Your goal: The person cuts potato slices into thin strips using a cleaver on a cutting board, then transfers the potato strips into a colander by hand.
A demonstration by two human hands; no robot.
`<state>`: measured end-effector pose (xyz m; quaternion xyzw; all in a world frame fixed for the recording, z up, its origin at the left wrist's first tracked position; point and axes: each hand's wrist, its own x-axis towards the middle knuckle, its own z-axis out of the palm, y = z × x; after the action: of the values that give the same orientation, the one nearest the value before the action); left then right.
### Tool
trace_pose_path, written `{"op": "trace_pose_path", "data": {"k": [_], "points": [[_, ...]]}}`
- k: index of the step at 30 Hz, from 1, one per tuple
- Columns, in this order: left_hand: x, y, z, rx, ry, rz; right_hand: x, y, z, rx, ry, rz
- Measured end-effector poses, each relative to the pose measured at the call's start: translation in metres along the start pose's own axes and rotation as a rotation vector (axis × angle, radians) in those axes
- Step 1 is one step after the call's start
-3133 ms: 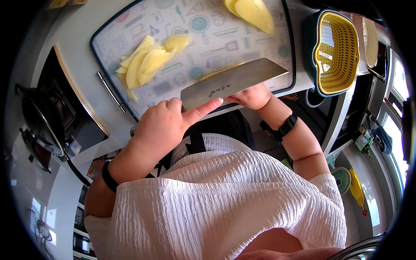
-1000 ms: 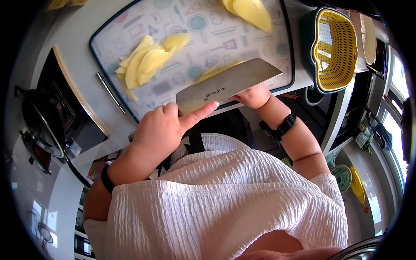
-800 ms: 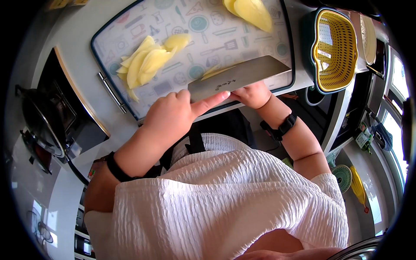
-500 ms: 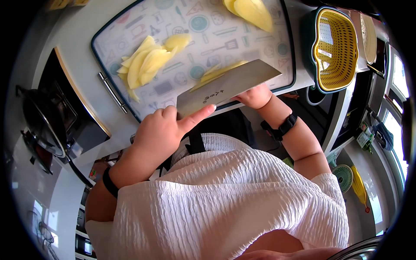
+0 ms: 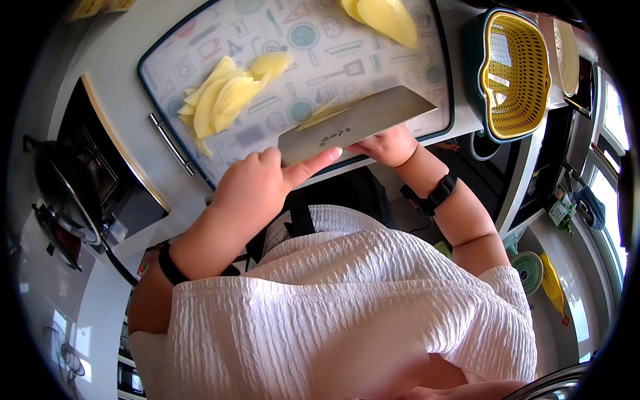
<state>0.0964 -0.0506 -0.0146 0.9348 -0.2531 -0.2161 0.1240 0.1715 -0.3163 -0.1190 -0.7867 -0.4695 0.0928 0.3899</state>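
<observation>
My left hand point(image 5: 257, 183) is closed at the near left end of a cleaver point(image 5: 363, 123), its thumb stretched along the broad blade. The blade slants across the near part of a patterned cutting board point(image 5: 320, 50). Partly covered by the blade, thin potato slices point(image 5: 327, 115) lie along its far edge. My right hand point(image 5: 389, 145) is curled at the near side of the blade, towards its right end; its fingertips and whatever they grip are hidden. A pile of potato slices point(image 5: 223, 97) rests on the board's left part, and larger potato slices point(image 5: 387, 20) lie at the far edge.
A yellow colander basket point(image 5: 517, 77) with a dark green outer bowl stands right of the board. To the left are a metal handle point(image 5: 170, 143) at the board's side, a hob point(image 5: 100, 173) and a dark pan point(image 5: 67, 180). A counter runs beneath the board.
The cleaver and my left hand have shifted slightly away from my body and to the right. The blade covers more of the slices beneath it. My right hand has hardly moved.
</observation>
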Motion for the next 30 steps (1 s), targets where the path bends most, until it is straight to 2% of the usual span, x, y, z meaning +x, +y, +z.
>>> {"op": "trace_pose_path", "data": {"k": [7,10,13,24,30], "points": [[0.002,0.001,-0.002,-0.044,0.026,0.017,0.001,-0.004,-0.001,-0.123,0.022,-0.016],[-0.014,0.003,-0.008,-0.053,0.01,0.008,-0.001,-0.002,0.005,0.0,0.01,0.106],[-0.02,0.001,-0.005,-0.033,0.045,0.011,0.001,-0.001,0.004,-0.041,0.038,0.015],[-0.001,0.008,0.001,0.032,-0.01,-0.029,0.002,-0.003,-0.001,-0.021,0.028,0.009],[0.005,0.002,0.008,-0.055,0.097,0.014,0.002,-0.006,-0.002,-0.001,0.052,0.018]]}}
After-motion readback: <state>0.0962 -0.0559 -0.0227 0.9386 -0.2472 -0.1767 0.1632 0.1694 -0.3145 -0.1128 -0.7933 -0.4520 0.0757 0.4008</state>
